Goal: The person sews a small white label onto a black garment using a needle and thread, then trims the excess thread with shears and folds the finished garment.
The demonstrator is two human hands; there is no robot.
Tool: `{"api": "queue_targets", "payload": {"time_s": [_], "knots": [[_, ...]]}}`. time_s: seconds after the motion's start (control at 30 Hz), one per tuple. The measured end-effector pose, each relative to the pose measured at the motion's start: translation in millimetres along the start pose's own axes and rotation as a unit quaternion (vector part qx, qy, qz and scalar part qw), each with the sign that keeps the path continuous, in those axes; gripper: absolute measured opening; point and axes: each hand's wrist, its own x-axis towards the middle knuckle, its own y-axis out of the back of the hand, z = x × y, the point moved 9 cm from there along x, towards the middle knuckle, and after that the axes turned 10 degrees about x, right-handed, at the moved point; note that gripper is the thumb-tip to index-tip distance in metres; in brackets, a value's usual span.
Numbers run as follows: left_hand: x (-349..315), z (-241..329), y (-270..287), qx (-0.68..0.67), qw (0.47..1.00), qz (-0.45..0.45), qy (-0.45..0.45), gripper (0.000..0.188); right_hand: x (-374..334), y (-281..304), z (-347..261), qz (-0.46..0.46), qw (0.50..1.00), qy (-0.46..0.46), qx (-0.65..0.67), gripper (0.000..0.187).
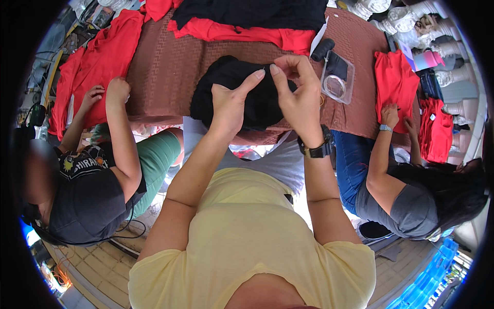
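A bundle of black cloth [247, 85] lies at the near edge of the table, in front of me. My left hand [230, 105] is closed on its middle part, the thumb stretched along the top and the other fingers mostly hidden. Close to that thumb tip, my right hand [298, 90] makes a pinch with thumb and index finger, just over the fabric. What sits in the pinch is too small to make out. A dark watch [318, 148] is on my right wrist. Right of the cloth are a black spool-like roll [323, 50] and a clear plastic box [338, 77].
A brown textured cover [159, 67] spreads over the table. Black cloth [252, 15] and red cloth [242, 33] lie along its far side. Co-workers sit on both sides, their hands on red garments [98, 77] at left and a red garment [395, 77] at right.
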Motion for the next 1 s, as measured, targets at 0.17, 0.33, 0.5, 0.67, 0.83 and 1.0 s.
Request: {"api": "queue_targets", "payload": {"time_s": [0.17,0.33,0.5,0.67,0.83,1.0], "knots": [[2.2,2.5,2.8,0.085,0.995,-0.007,-0.045,0.006,5.1,-4.6,22.2,-0.102,0.991,-0.088,0.002,0.013],[5.6,5.8,3.3,0.127,0.989,-0.004,-0.079,0.007,8.6,-9.0,16.5,-0.147,0.987,-0.054,-0.026,0.012],[6.4,7.0,2.9,0.155,0.982,-0.014,-0.103,0.008,9.1,-13.8,15.0,-0.181,0.981,-0.043,-0.058,0.014],[5.4,6.8,-1.5,0.144,0.985,-0.02,-0.093,0.008,10.7,-8.8,16.7,-0.146,0.986,-0.001,-0.085,0.016],[3.6,0.9,4.3,0.134,0.989,-0.006,-0.064,0.006,8.3,1.6,58.4,-0.15,0.966,-0.181,0.109,0.017],[0.5,-8.5,3.7,0.13,0.99,-0.011,-0.059,0.007,-3.0,-11.7,59.8,-0.166,0.967,-0.125,0.151,0.014]]}}
